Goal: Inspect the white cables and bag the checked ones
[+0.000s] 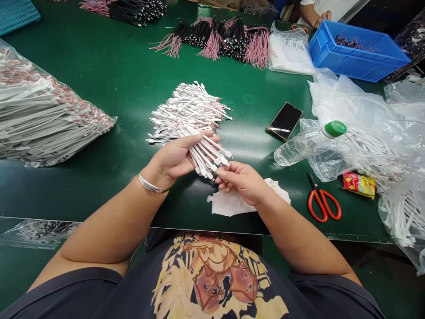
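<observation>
A bunch of short white charging cables [202, 153] lies across my left hand [177, 157], whose fingers curl under it with the thumb on top. Plugs at the near end of the bunch point toward my right hand [244, 179]. That hand pinches one of these plug ends between thumb and fingertips. Just beyond my hands, a pile of more white cables [189, 104] rests on the green table [126, 186]. Under my right hand is a white cloth or paper [232, 204], partly hidden by the hand and forearm.
To the right are a phone [285, 121], a green-capped bottle [302, 146], red-handled scissors [322, 201] and cable-filled plastic bags [368, 150]. A big bag of white cables [43, 110] stands left. Black-and-pink wire bundles [219, 40] and a blue bin [352, 60] lie at the back, near another person's hand [322, 18].
</observation>
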Tool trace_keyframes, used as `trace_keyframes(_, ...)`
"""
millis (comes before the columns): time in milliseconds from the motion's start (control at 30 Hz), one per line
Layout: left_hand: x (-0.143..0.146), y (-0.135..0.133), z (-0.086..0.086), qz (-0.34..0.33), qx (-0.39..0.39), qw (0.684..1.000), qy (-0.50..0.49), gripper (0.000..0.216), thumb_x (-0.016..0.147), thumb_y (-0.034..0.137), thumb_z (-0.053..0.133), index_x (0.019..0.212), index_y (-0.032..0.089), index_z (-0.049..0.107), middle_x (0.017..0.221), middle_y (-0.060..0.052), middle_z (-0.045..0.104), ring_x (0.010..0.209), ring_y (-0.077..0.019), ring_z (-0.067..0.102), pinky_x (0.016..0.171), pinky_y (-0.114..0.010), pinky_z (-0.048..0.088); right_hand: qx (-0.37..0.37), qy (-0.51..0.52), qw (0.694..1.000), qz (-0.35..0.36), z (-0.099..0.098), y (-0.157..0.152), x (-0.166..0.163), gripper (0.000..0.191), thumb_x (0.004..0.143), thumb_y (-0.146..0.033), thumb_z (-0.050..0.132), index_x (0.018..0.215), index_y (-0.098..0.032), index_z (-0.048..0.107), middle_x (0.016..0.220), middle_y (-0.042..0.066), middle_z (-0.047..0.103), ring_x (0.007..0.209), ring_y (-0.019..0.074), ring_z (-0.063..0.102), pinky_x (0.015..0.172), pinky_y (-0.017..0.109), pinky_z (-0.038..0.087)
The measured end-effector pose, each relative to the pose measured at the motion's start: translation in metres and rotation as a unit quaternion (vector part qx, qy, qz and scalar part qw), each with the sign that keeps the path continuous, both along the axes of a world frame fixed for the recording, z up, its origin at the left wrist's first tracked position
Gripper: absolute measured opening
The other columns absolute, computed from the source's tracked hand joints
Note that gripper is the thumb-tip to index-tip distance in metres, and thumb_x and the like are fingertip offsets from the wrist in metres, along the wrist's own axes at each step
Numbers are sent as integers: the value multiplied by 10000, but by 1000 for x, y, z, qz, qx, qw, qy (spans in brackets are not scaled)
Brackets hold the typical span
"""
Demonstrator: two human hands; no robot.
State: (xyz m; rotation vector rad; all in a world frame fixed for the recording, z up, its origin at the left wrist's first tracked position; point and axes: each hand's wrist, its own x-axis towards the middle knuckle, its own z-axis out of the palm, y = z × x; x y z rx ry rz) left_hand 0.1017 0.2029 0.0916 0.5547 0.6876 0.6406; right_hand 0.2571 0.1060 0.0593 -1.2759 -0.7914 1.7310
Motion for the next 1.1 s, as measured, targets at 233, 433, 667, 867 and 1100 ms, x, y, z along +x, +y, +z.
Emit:
trace_keyframes(233,-1,2,-3,12,-11,1000,1,248,853,139,477,1033,91,641,909,-115,692,851,-220,670,786,-358,547,29,-32,998,-50,-1,2,-2,237,724,-369,692,761,-175,561,706,-6,636,602,86,577,495,181,410)
trace_keyframes(433,-2,2,-2,12,-11,1000,2,259,875,134,438,1039,86,633,919,-119,687,829,-213,672,772,-359,554,29,-28,998,-40,-1,1,-3,245,716,-372,701,822,-184,586,774,3,638,644,102,586,487,186,419)
trace_keyframes(667,1,-3,-5,-1,-12,1000,-8,266,866,143,459,1058,99,637,977,-131,688,892,-229,666,808,-383,546,50,-31,998,-5,-6,1,-7,273,709,-381,706,898,-189,660,830,17,639,713,123,552,510,201,420)
trace_keyframes(867,0,-2,-8,0,-8,1000,-2,269,862,139,466,1058,99,645,1004,-127,687,916,-218,658,820,-354,542,82,-71,992,-69,-8,0,-7,253,750,-394,663,912,-200,650,794,13,627,740,135,557,526,208,432)
trace_keyframes(1100,-2,-1,-5,4,-9,999,-35,293,883,148,443,1118,109,613,1049,-105,680,940,-200,652,782,-309,548,33,-52,997,48,-3,-3,-9,318,739,-425,675,941,-183,633,891,48,643,751,150,612,476,194,462)
